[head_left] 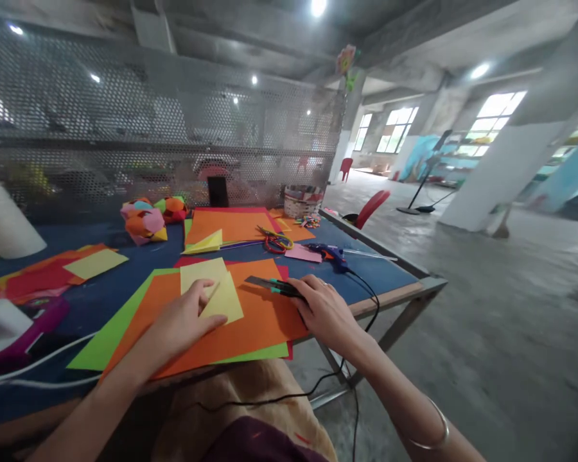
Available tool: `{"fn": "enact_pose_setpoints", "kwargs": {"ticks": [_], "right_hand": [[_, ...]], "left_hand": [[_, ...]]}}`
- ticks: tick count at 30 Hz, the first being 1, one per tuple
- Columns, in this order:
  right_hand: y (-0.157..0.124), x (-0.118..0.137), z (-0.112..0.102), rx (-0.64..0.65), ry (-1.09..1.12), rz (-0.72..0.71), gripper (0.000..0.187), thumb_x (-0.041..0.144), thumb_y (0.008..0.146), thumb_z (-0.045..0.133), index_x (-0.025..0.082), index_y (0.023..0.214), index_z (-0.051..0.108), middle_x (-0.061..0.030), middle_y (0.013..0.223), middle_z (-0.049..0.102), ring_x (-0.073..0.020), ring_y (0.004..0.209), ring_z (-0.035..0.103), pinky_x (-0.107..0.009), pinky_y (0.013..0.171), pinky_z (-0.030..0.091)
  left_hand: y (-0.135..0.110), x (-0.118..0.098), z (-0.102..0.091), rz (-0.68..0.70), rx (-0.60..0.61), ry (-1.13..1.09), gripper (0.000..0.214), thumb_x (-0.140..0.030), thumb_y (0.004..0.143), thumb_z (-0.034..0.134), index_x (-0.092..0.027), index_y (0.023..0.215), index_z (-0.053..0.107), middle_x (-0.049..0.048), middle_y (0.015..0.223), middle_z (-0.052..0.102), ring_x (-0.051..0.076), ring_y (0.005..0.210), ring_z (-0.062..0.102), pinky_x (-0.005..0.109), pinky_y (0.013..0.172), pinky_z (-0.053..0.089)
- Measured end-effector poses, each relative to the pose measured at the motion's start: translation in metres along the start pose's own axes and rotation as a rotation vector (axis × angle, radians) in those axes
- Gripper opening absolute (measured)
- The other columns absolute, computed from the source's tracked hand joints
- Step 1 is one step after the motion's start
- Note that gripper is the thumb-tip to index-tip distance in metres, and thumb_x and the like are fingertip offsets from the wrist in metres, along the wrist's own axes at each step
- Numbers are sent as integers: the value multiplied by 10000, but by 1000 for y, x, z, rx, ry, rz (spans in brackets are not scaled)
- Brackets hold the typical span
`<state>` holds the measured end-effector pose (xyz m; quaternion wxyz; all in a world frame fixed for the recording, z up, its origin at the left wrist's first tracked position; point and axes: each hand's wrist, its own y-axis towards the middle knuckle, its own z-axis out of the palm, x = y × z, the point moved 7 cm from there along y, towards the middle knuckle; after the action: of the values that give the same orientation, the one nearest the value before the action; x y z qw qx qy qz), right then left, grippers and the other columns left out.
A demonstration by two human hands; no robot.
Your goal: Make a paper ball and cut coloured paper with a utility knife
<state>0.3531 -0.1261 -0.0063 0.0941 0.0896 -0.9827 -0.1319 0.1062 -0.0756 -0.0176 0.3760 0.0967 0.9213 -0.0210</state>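
Observation:
My left hand [185, 317] rests on a yellow paper piece [212, 289], fingers bent over its folded edge and pressing it onto the big orange sheet [250, 321]. My right hand [320, 308] lies to the right on the orange sheet, its fingers curled around the handles of dark scissors [270, 285] whose blades point left and lie flat on the paper. A green sheet [110, 333] and a red one lie under the orange sheet. All of this sits on the blue table [376, 273].
A glue gun [330, 253] with a black cord lies beyond my right hand. Red-handled scissors [274, 242], further orange sheets, paper balls [147, 218] and a small basket [301, 200] stand at the back, before a perforated metal screen. The table edge drops off at right.

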Motion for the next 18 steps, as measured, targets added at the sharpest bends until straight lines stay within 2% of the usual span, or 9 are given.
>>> {"fn": "enact_pose_setpoints", "kwargs": {"ticks": [3, 9, 18], "right_hand": [[4, 0, 3, 16, 4, -1, 338, 166, 1016, 571, 201, 1346, 634, -107, 1216, 685, -238, 1070, 670, -352, 904, 459], [2, 13, 3, 57, 28, -52, 358, 161, 1028, 557, 213, 1377, 621, -98, 1237, 679, -238, 1106, 641, -361, 930, 443], [-17, 15, -2, 86, 33, -134, 367, 104, 1010, 553, 231, 1340, 651, -95, 1202, 682, -251, 1112, 619, -395, 944, 438]], "left_hand": [[6, 6, 2, -4, 29, -135, 720, -645, 643, 677, -169, 1178, 597, -26, 675, 598, 238, 694, 614, 316, 625, 401], [8, 16, 2, -78, 58, -311, 710, -733, 633, 732, -183, 1072, 633, 85, 932, 742, 285, 951, 697, 354, 774, 524], [8, 13, -3, -97, 16, -300, 778, -784, 521, 766, -189, 1010, 651, 71, 826, 752, 272, 861, 705, 369, 787, 529]]}}
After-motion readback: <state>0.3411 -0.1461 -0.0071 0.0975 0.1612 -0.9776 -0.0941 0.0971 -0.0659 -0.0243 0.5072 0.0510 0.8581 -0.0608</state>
